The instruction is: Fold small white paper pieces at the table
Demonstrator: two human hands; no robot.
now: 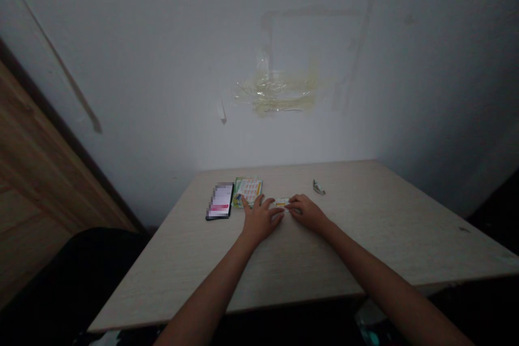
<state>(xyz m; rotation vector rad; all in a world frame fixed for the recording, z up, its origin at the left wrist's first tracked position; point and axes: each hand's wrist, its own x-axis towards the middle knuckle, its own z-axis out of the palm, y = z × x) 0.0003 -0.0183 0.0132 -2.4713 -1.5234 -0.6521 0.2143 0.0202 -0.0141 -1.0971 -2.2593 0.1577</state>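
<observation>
A small printed paper, white with a yellow strip, lies on the table between my two hands. My left hand has its thumb and index finger at the paper's left end, while its other fingers spread toward a green-bordered printed sheet. At the right end, my right hand pinches the paper with thumb and fingertips. Fingers cover parts of the paper, so its full shape is hidden. Just left of the printed sheet lies a phone with its screen lit and partly blurred.
A small crumpled or folded paper piece lies behind my right hand. The pale wooden table meets a grey wall with peeling tape. A wooden panel and a dark object stand at the left.
</observation>
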